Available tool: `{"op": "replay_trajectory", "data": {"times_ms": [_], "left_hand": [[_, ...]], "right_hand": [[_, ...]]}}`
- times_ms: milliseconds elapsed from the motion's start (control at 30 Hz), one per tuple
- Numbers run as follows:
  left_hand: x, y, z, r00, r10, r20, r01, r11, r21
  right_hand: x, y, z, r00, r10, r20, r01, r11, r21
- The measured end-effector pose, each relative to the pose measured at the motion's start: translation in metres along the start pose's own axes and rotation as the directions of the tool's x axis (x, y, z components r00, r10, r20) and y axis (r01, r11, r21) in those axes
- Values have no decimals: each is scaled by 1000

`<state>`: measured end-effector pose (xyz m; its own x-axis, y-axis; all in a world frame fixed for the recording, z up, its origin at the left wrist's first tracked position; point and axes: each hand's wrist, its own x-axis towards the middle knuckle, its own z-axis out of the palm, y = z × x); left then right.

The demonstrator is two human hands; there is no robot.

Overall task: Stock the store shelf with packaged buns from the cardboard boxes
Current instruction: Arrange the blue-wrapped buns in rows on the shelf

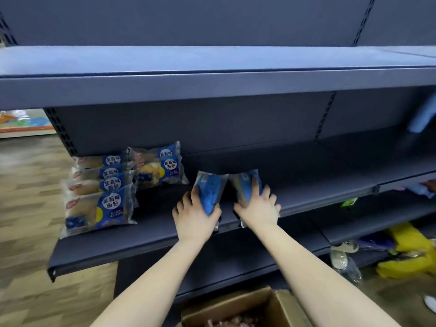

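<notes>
I judge it an early stage: a few packs [101, 197] stand at the left end of the shelf [306, 166], the left hand [195, 215] grips one bun [210, 192] and the right hand [258, 208] another bun [247, 185] over it, and the box [262, 303] seems not empty.

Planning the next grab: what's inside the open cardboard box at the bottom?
Inside the cardboard box, only a blurred strip of pinkish-purple wrapped items shows. Whether they are buns cannot be told. The rest of the interior is cut off by the picture's lower edge.

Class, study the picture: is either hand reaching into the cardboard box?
No: the left hand grips one pack and the right hand another pack at the shelf, above the box.
</notes>
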<state>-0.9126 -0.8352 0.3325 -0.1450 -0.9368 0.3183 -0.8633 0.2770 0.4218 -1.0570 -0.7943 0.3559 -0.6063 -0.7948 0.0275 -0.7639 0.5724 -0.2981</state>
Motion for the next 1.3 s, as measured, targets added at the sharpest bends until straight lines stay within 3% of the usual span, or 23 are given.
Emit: {"op": "replay_trajectory", "data": {"times_ms": [300,400,467,533,633,667,800,900,1000,1100,1233,1300], "left_hand": [[1,1,-3,998,-36,43,39,997,-66],[15,0,-13,981,-85,175,107,986,-125],[29,-1,-23,957,-96,272,174,945,-278],[41,1,-29,904,-162,396,361,786,-502],[45,10,-33,747,-198,634,662,301,-686],[42,12,-30,731,-182,658,682,248,-688],[34,20,-30,850,-77,521,438,654,-617],[44,20,-40,890,174,422,189,702,-687],[59,12,-53,773,380,507,-15,811,-585],[72,0,-72,696,370,616,-14,864,-504],[88,-10,-88,701,240,672,149,872,-466],[86,-10,-86,740,240,628,-22,943,-333]], "right_hand": [[-8,1,-3,998,11,-55,-9,999,42],[-7,2,-13,999,23,-40,-16,983,182],[-3,5,-21,998,39,-45,-25,961,277],[3,9,-31,997,80,2,-75,934,348],[9,14,-42,993,100,59,-115,918,380],[10,15,-44,993,99,65,-117,921,372],[4,13,-43,994,61,89,-86,945,315],[0,10,-42,998,13,58,-28,960,278],[-2,9,-43,997,-37,64,21,971,238],[-2,8,-44,992,-42,118,27,992,122],[-2,3,-40,990,-50,132,52,999,-12],[-4,1,-36,989,-49,142,62,994,-88]]}}
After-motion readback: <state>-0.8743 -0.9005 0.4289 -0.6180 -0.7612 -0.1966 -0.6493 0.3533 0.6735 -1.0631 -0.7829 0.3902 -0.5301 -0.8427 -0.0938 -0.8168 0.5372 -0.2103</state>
